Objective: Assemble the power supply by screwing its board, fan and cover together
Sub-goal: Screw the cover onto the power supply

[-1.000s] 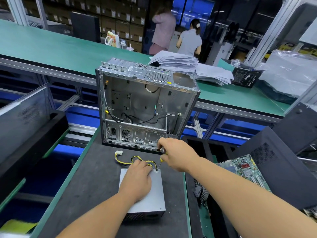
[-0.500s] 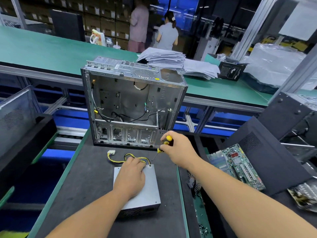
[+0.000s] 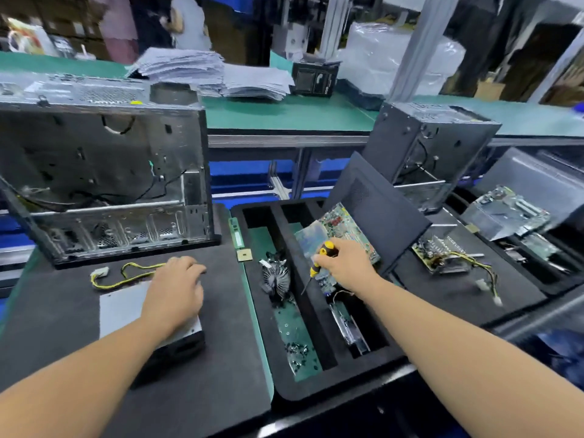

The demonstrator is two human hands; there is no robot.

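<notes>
Head view: grey boxy power supply closed, yellow-black cable attached.

There is one view only — a wide-angle camera worn on the person's head, looking forward and down over both forearms at the foam tray. The tray sits near the middle of the picture, close to the lens, and straight edges bow toward the borders. Left of the tray an open computer case stands close by; beyond the tray a green bench crosses the view, with blurred people farther back.
</notes>
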